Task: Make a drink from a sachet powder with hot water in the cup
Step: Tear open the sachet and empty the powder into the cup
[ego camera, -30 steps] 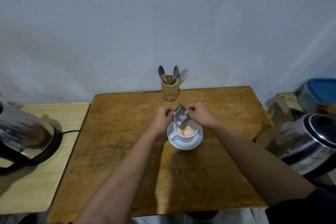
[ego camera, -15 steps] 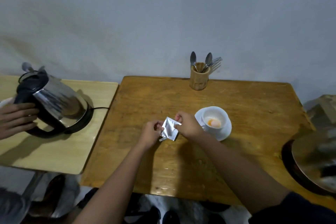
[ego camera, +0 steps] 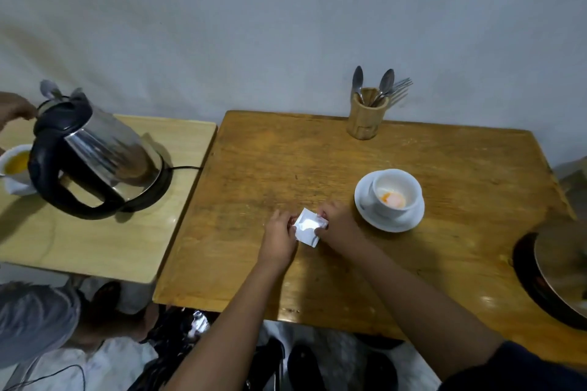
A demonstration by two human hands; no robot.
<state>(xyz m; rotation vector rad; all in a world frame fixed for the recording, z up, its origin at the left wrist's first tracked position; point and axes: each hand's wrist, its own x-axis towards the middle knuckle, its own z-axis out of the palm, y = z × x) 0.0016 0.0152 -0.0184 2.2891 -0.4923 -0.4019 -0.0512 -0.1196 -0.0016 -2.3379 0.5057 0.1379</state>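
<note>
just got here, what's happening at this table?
A person is making a sachet drink. Both hands, left hand and right hand, pinch a silver sachet low over the wooden table, beside the white cup on its saucer. Orange and white powder sits in the cup; no water shows in it. On the side table to the left stands a steel kettle on its base, untouched by this person.

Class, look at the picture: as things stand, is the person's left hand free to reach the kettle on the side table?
Probably not yet. The left hand and right hand both pinch the sachet. The path over the table to the kettle looks open, though another person's hand is at it.
</note>
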